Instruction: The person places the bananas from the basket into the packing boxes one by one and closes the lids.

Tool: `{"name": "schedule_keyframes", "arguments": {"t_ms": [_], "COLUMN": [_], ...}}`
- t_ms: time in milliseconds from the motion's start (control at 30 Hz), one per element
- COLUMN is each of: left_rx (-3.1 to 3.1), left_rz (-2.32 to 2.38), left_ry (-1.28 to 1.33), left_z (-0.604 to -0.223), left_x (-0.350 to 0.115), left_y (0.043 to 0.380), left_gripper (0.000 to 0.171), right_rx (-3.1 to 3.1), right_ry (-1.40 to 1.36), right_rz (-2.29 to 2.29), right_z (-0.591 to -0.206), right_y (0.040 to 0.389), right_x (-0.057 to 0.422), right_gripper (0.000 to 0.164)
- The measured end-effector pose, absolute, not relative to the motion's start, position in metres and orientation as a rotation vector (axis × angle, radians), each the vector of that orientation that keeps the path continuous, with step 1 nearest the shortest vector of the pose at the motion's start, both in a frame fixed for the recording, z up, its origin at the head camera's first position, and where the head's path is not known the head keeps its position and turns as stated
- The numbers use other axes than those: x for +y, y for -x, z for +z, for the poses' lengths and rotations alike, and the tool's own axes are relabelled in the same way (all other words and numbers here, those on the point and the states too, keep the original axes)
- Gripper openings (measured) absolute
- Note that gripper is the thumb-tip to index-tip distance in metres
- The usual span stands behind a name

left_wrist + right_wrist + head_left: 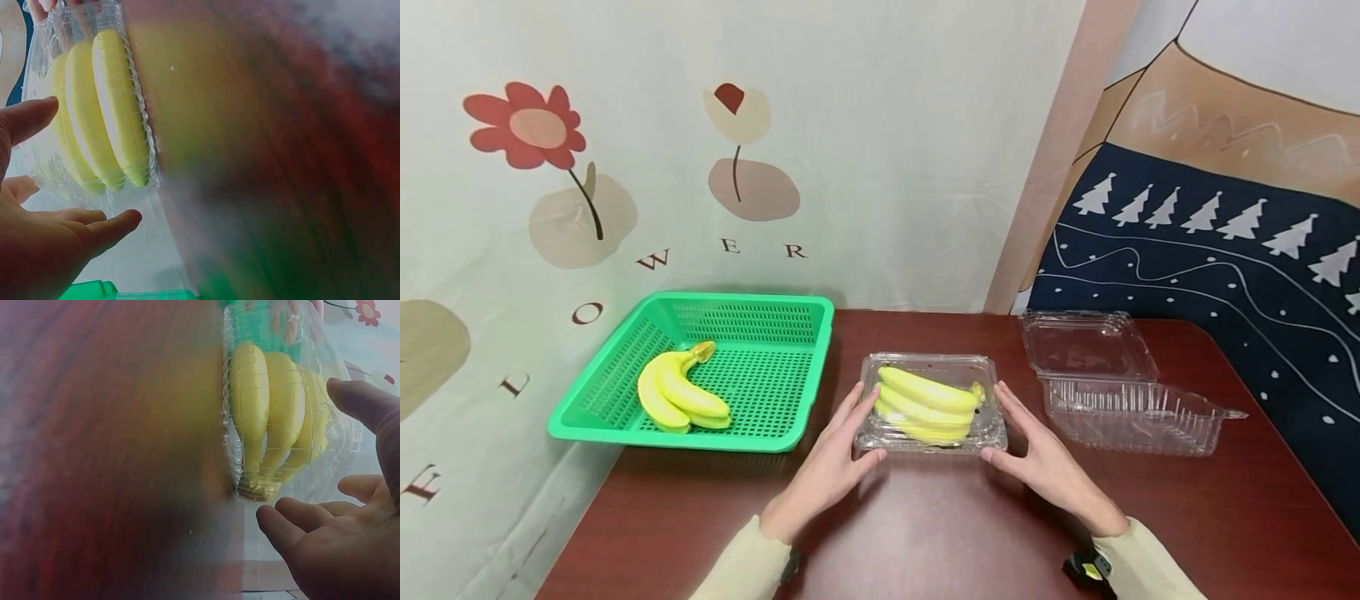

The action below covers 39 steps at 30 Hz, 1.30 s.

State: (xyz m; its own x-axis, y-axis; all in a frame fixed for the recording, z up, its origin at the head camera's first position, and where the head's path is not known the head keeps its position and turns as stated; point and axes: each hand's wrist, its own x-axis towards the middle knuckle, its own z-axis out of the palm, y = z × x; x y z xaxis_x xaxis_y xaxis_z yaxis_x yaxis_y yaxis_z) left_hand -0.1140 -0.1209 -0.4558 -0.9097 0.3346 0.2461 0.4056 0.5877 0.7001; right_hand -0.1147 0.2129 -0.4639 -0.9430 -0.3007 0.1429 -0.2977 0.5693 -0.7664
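Note:
A clear plastic clamshell box (955, 362) with its lid down stands on the table in the head view. Inside it lies a bunch of yellow bananas (928, 400), stem end to the right. At the box's left side is my left hand (833, 467), its fingers straight and spread. My right hand (1048, 460) flanks the right side in the same way. Both wrist views show the bananas through the ribbed wall, and neither hand grips the box. Whether any fingertip touches the plastic, I cannot tell.
To the left, a green basket (808, 392) holds another bunch of bananas (673, 389). A second clear clamshell box (1135, 417) stands at the right with its lid raised behind it. The brown table (940, 525) meets a printed curtain (895, 167) at the back.

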Motion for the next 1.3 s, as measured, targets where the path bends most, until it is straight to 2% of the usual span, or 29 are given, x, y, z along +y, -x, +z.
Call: {"name": "schedule_keyframes", "arguments": {"t_ms": [533,800,1300], "left_rx": [-2.704,-2.764,-2.666], "left_rz": [-1.232,-1.299,-1.166], "left_ry": [0.566,0.487,0.631], "left_z": [-0.457,-0.454,-0.405], "left_x": [-0.114,-0.111,-0.126], "left_y": [0.126,0.127,0.109], "left_gripper": [0.079,0.086,0.079], "right_rx": [2.666,2.686,2.866], "right_ry": [0.514,0.528,0.531], "right_rz": [-1.492,-1.497,-1.356], "right_z": [-0.460,-0.460,-0.443], "right_y": [0.133,0.135,0.120], "right_x": [0.205,0.205,0.201], "right_gripper": [0.089,0.090,0.078]}}
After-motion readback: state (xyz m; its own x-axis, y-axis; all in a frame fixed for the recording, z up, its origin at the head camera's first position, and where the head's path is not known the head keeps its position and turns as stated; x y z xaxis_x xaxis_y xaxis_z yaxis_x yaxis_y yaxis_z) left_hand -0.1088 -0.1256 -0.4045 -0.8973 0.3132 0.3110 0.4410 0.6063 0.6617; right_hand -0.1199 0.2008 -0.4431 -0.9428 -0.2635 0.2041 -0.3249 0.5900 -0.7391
